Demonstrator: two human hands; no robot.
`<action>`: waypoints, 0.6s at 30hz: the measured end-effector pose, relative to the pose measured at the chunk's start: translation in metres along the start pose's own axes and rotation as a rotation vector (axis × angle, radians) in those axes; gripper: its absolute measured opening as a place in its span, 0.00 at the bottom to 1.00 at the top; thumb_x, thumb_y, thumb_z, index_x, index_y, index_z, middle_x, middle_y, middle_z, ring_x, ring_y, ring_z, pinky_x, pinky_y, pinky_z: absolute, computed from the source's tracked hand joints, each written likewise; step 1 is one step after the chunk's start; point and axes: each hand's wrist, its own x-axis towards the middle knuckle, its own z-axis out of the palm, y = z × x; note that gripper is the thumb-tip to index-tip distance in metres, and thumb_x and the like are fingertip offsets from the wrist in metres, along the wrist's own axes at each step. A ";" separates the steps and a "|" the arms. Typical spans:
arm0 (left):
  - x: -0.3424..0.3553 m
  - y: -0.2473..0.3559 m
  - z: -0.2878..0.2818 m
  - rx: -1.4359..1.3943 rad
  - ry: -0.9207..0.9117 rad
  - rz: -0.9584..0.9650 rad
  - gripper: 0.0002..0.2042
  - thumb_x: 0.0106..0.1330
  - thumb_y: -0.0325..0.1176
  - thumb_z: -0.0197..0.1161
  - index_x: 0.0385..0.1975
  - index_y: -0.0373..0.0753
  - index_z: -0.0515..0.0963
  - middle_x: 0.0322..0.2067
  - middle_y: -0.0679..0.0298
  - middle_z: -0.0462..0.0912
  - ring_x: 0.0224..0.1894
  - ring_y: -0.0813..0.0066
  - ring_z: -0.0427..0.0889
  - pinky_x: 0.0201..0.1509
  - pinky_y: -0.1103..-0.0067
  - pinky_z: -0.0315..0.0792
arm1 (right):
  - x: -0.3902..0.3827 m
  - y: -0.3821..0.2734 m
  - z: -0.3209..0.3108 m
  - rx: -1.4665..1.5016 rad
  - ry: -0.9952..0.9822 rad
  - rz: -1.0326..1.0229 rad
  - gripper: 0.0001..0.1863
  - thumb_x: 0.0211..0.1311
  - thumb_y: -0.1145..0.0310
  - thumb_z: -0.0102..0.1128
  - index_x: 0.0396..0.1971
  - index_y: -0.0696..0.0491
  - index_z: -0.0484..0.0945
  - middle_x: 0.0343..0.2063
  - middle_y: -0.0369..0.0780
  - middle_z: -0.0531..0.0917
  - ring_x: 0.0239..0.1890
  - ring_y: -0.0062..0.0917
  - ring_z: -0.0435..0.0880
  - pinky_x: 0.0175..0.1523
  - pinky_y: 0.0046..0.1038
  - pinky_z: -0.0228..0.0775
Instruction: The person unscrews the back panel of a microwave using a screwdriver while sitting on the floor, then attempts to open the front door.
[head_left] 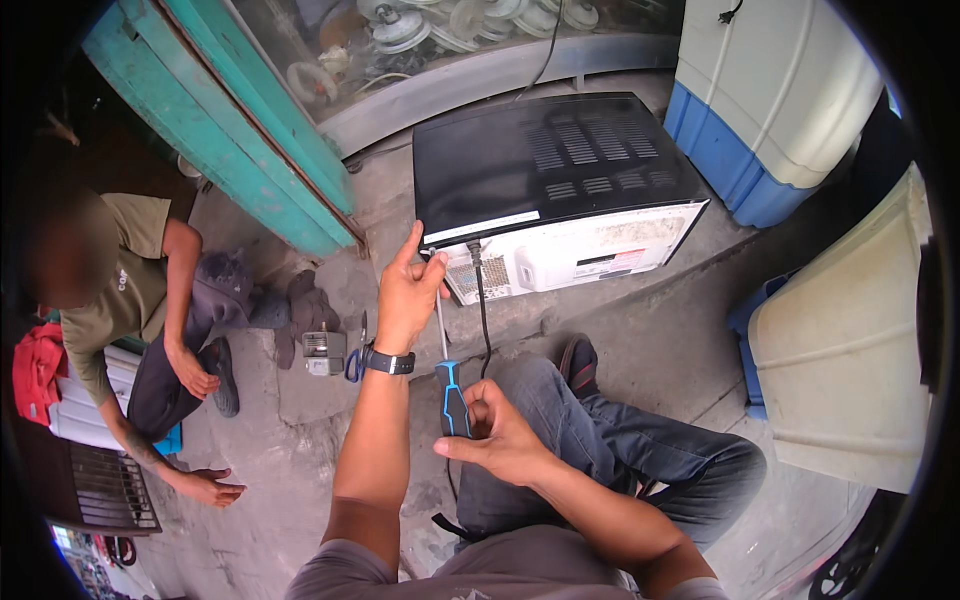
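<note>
A black-cased microwave oven rests on the concrete step with its white back panel toward me. My right hand grips the blue-and-black handle of a screwdriver. Its metal shaft points up to the back panel's upper left corner. There my left hand is against the casing, one finger stretched up along the corner and others closed about the shaft near its tip. The tip itself is hidden by these fingers. A black power cord leaves the panel just right of the shaft and hangs down past my knee.
Another person sits at the left, one hand stretched low. Between us lie blue-handled scissors and a small metal box-shaped part. Behind the oven is a glass case of round parts. White-and-blue bins stand at right.
</note>
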 end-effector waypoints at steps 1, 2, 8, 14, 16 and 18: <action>-0.001 0.002 0.000 -0.007 0.029 -0.003 0.33 0.70 0.35 0.63 0.72 0.34 0.58 0.17 0.70 0.78 0.18 0.87 0.71 0.21 0.85 0.63 | 0.004 0.004 0.006 -0.139 0.117 -0.067 0.25 0.62 0.63 0.72 0.50 0.52 0.66 0.35 0.35 0.78 0.34 0.17 0.76 0.38 0.21 0.70; -0.003 0.003 0.001 -0.014 0.059 -0.007 0.31 0.70 0.35 0.65 0.70 0.33 0.62 0.18 0.70 0.78 0.18 0.87 0.72 0.20 0.85 0.62 | 0.007 0.006 0.008 -0.277 0.234 -0.134 0.25 0.60 0.63 0.74 0.48 0.52 0.67 0.34 0.34 0.77 0.34 0.15 0.74 0.38 0.20 0.69; -0.042 -0.005 -0.010 -0.353 0.091 -0.169 0.15 0.67 0.36 0.69 0.43 0.35 0.74 0.23 0.70 0.77 0.18 0.85 0.73 0.17 0.88 0.62 | -0.001 -0.013 -0.013 0.028 -0.108 0.078 0.30 0.67 0.59 0.66 0.62 0.54 0.64 0.37 0.35 0.77 0.37 0.15 0.75 0.40 0.23 0.70; -0.051 -0.007 -0.011 -0.597 -0.062 -0.287 0.12 0.66 0.38 0.70 0.39 0.38 0.77 0.22 0.71 0.77 0.19 0.86 0.73 0.19 0.88 0.64 | 0.004 -0.034 -0.015 0.102 -0.142 0.147 0.30 0.62 0.57 0.72 0.56 0.55 0.67 0.38 0.38 0.81 0.43 0.21 0.82 0.39 0.27 0.73; -0.051 -0.007 -0.008 -0.540 -0.074 -0.277 0.11 0.66 0.38 0.70 0.37 0.38 0.77 0.22 0.72 0.78 0.19 0.86 0.74 0.21 0.88 0.66 | 0.018 -0.007 -0.016 -0.430 0.117 -0.052 0.31 0.52 0.57 0.80 0.44 0.55 0.67 0.29 0.36 0.79 0.38 0.21 0.81 0.36 0.27 0.74; -0.051 -0.013 -0.012 -0.513 -0.068 -0.277 0.11 0.66 0.38 0.71 0.36 0.38 0.78 0.22 0.71 0.78 0.19 0.86 0.74 0.21 0.88 0.66 | 0.019 -0.002 -0.007 -0.526 0.159 -0.062 0.29 0.55 0.57 0.77 0.46 0.55 0.68 0.31 0.36 0.78 0.39 0.21 0.81 0.40 0.27 0.74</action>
